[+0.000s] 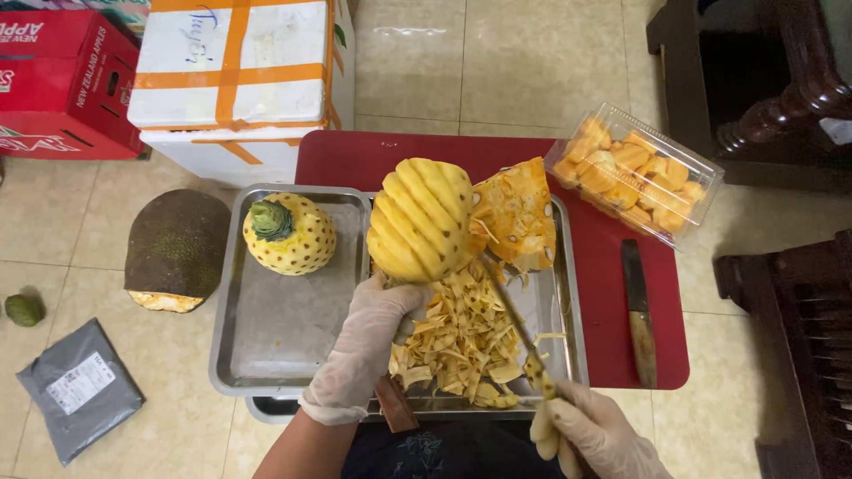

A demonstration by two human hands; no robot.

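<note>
Peeled pineapple (419, 217) gripped from below in gloved left hand (368, 341) over steel tray (266, 355), long axis up-away; knife (515, 324) clenched in right hand (603, 435), tip apparently at fruit's right flank.

- The floor (497, 62) was glossy beige tile, catching a light glare.
- Dark carved wooden furniture (781, 80) stood at right.
- A white taped foam box (240, 71) and red cartons (62, 80) sat behind.
</note>
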